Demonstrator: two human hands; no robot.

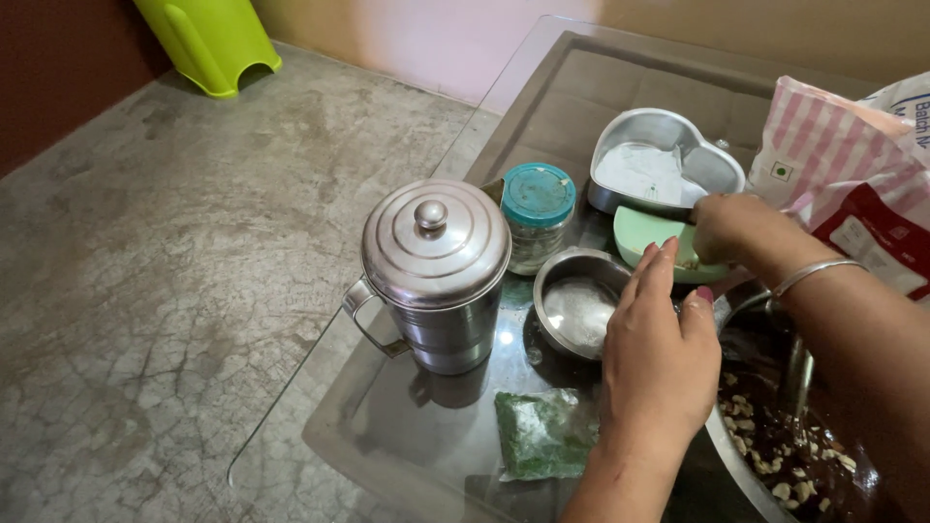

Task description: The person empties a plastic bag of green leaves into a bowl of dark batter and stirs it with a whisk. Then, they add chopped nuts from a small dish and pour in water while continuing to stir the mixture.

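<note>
The right hand [728,225] is closed around something at the far edge of the pale green bowl [647,234]; what it grips is covered by its own knuckles and cannot be identified. The left hand [661,349] is held flat and upright, fingers straight and together, gripping nothing, just in front of the green bowl and beside the small steel bowl [578,308].

Risks, as judged from this arrangement:

1. The green bowl sits crowded between the heart-shaped tin [668,163], the small steel bowl and the large mixing bowl [775,426]. A push from either hand may slide it on the smooth glass table [387,436] or tip its contents.
2. The left forearm passes over the green packet [544,434], which lies near the table's front edge. A drag of the wrist may sweep it off.
3. The steel jug [436,271] with its loose-looking lid stands near the table's left edge, and the glass jar [538,215] stands just behind it. A sideways elbow movement may knock either.
4. The pink striped bag [838,165] leans over the work area and may slump onto the tin.

Limits of view:

- The large mixing bowl is cut off at the lower right; its dark mixture with pale pieces is only partly visible.
- The bag is cut off at the right edge.
- The contents of the green bowl are mostly covered by the hands.
- The white matter in the tin cannot be identified.
</note>
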